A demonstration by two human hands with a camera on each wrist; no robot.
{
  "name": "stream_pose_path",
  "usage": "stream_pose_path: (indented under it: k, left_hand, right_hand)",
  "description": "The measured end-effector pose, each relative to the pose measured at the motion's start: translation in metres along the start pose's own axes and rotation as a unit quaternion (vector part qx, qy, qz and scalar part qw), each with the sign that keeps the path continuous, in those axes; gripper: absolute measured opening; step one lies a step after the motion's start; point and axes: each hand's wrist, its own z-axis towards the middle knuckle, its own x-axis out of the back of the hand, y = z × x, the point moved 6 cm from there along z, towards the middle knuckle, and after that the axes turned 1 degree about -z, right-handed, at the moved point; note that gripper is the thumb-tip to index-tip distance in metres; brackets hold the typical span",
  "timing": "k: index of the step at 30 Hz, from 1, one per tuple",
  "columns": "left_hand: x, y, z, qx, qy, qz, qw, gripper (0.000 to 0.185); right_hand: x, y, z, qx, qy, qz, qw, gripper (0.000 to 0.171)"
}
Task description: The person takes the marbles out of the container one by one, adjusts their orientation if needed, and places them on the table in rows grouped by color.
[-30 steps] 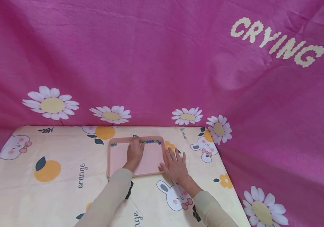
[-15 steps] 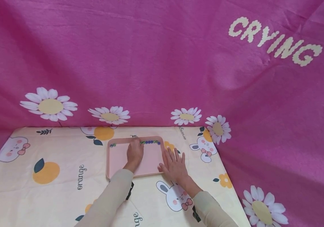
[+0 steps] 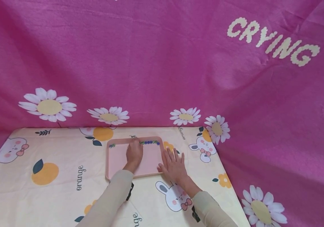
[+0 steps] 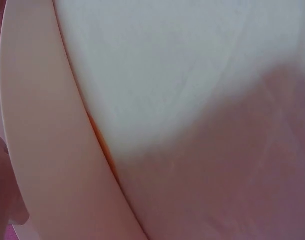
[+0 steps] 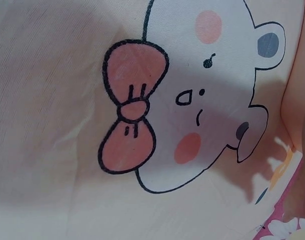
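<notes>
A shallow pink tray (image 3: 107, 159) lies on the printed cloth. Along its far wall runs a row of several small blue and green glass marbles (image 3: 149, 142), and a separate pair of marbles (image 3: 112, 145) sits in the far left corner. My left hand (image 3: 134, 154) reaches into the tray with curled fingers, at the left end of the row. Its fingertips are hidden, so whatever they may pinch does not show. Flat beside the tray's right wall is my right hand (image 3: 175, 167), fingers spread, thumb at the rim. Both wrist views catch only a bit of each hand at the edge.
The table cloth (image 3: 65, 201) carries printed oranges, rabbits and words. A magenta fabric (image 3: 150, 63) with printed daisies rises behind and at the sides of the table.
The head view has shifted slightly, so the scene drifts a little left. Both hands stay in nearly the same places at the tray; the marbles show no clear movement.
</notes>
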Motion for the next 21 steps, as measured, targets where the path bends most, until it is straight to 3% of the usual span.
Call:
stream_pose_path:
  k: [6, 14, 21]
  left_hand:
    - [0.001, 0.001, -0.001, 0.002, 0.001, -0.011, 0.9999, 0.009]
    - [0.021, -0.011, -0.001, 0.005, 0.012, -0.058, 0.9982, 0.018]
    - [0.036, -0.005, -0.014, -0.054, -0.004, -0.104, 0.9931, 0.012]
  right_hand:
    - [0.002, 0.000, -0.001, -0.005, -0.009, 0.015, 1.000, 0.074]
    - [0.001, -0.011, 0.007, 0.009, 0.007, 0.021, 1.000, 0.074]
    - [-0.002, -0.004, 0.001, 0.004, 0.029, 0.039, 0.999, 0.072]
